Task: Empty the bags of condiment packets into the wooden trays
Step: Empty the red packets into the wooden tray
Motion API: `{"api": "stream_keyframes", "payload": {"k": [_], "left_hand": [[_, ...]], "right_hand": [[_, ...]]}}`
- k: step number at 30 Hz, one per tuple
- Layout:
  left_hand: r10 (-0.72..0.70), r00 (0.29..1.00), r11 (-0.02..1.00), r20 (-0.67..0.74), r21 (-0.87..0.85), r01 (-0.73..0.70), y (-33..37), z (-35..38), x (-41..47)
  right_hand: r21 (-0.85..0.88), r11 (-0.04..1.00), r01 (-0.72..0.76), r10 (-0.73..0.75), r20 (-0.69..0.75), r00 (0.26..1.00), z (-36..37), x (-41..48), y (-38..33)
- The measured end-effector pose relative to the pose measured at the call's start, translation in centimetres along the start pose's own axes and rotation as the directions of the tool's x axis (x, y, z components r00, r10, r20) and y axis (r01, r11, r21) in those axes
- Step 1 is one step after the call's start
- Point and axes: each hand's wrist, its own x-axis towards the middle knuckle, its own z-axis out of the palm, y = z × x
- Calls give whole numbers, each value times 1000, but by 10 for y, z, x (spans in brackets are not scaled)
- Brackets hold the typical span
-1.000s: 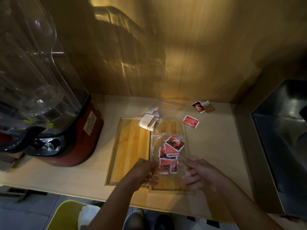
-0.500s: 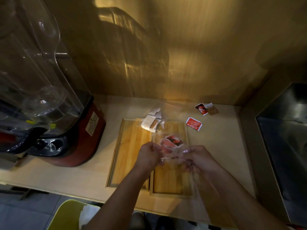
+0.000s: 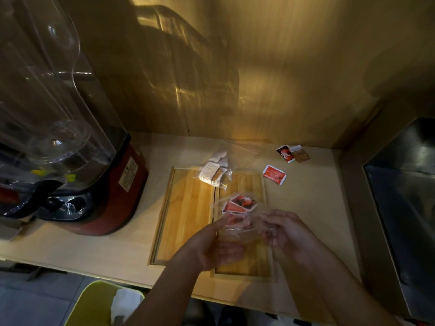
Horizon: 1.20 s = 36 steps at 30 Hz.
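Above the near end of the right-hand wooden tray [image 3: 244,267], both hands pinch one clear plastic bag of red condiment packets [image 3: 239,211].

Nearest, the left hand [image 3: 213,245] has thumb and fingers closed on the bag's left edge, and the right hand [image 3: 286,231] grips its crumpled near-right part with curled fingers; the bag hangs off the wood between them, packets bunched at its far end. I judge it light, limp and slippery, the film likely to slide or fold, so the closed bottom corners are the place to hold while the mouth tips down. Compared with a second ago, the bag no longer lies flat in the tray but is lifted and scrunched. Farther off, a second clear bag of white packets [image 3: 213,175] rests across the far rims of the left-hand wooden tray [image 3: 183,220] and its neighbour; loose red packets [image 3: 274,174] lie on the pale counter [image 3: 313,208] far right.
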Motion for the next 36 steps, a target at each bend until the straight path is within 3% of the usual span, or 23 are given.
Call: {"api": "stream_keyframes", "payload": {"k": [3, 7, 9, 15, 22, 25, 29, 32, 36], "left_hand": [[62, 997, 989, 39, -135, -56, 6, 8, 6], [219, 973, 970, -71, -90, -225, 22, 12, 7], [236, 968, 969, -83, -48, -240, 24, 11, 4], [70, 994, 997, -81, 39, -67, 4, -5, 9], [133, 983, 990, -129, 71, -125, -8, -5, 10], [186, 962, 979, -203, 125, -163, -8, -1, 8], [238, 948, 966, -210, 155, -208, -3, 6, 1], [256, 944, 965, -207, 119, -235, 4, 5, -5], [242, 957, 970, -159, 53, -237, 10, 6, -11]], "right_hand": [[-28, 997, 68, -67, 44, 997, 5, -1, -4], [-62, 980, 187, -181, 96, 979, 5, -6, -13], [-115, 975, 193, -182, 95, 979, 4, -7, -16], [-104, 994, -35, 48, 119, 992, -9, -5, 7], [-245, 951, -190, 174, -82, 981, -12, 0, 18], [-197, 968, -154, 126, -148, 981, -6, 3, 22], [-176, 984, 10, -41, -174, 984, 0, 9, 14], [-140, 986, 92, -101, -55, 993, 5, 3, 0], [-85, 994, 70, -70, 1, 998, 2, 2, -12]]}}
